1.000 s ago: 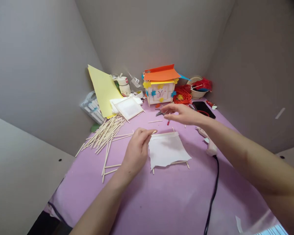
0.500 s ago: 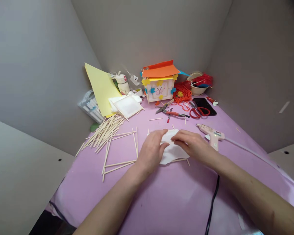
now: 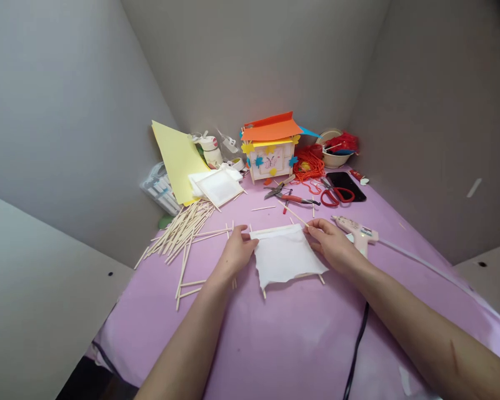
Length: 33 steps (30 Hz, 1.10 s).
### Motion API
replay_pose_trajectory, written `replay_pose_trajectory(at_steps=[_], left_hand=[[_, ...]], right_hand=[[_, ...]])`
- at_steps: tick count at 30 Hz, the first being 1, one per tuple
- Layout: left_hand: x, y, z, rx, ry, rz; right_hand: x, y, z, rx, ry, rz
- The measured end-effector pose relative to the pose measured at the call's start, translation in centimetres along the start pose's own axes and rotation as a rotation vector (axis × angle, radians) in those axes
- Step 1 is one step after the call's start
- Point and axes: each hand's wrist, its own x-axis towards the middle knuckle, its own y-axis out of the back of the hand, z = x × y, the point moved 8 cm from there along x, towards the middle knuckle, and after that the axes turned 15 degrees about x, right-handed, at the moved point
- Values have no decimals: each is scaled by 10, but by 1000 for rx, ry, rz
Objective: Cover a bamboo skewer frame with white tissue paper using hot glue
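Observation:
A white sheet [image 3: 286,258], thin like tissue or cloth, lies over a frame of wooden sticks in front of me. Stick ends [image 3: 321,279] poke out past its corners, and its lower edge is wavy and loose. My left hand [image 3: 236,254] grips the sheet and frame at the upper left side, thumb on top. In the fingers of my right hand [image 3: 331,243] is a thin wooden stick [image 3: 292,213], slanting up and left above the frame's upper right corner. Beside my left forearm rests a bare stick frame [image 3: 187,284], partly covered by the arm.
Loose sticks [image 3: 187,230] are piled at left, beside a white-covered frame [image 3: 220,188] and yellow paper [image 3: 177,166]. A decorated little house [image 3: 270,158] stands behind pliers [image 3: 294,198]. Rightward are red scissors [image 3: 337,196], a phone [image 3: 350,186] and a glue gun [image 3: 360,230] with a cord.
My hands have moved apart from the sheet's upper middle to its two sides, uncovering the sheet. A stick now shows in my right hand. The view has shifted slightly.

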Motion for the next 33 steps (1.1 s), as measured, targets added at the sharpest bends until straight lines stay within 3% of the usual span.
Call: replay_pose_trajectory(at_steps=[4, 7, 10, 13, 16, 20, 23, 25, 29, 31, 33], left_hand=[[-30, 14, 7, -323, 39, -10], [-70, 44, 21, -521, -156, 117], [-115, 77, 27, -444, -425, 408], [-131, 79, 21, -396, -475, 449], [-122, 70, 25, -470, -426, 320], [-102, 73, 56, -671, -438, 192], [-73, 53, 69, -697, -309, -53], [-53, 33, 63, -608, -219, -130], [-22, 2, 28, -336, -104, -38], [-18, 2, 14, -248, -114, 95], [-26, 13, 17, -46, -263, 268]], right_hand=[[-21, -7, -9, 202, -75, -41], [-55, -21, -37, 258, 79, -159], [-88, -33, -56, 236, 257, -258], [-103, -38, -54, 122, 302, -280], [-105, -38, -57, 110, 309, -264], [-98, -33, -81, 137, 312, -196], [-83, -27, -87, 80, 256, -147], [-69, -19, -78, 14, 198, -125], [-42, 14, -52, -239, 181, 1], [-34, 28, -52, -396, 279, 69], [-32, 31, -57, -557, 385, 72]])
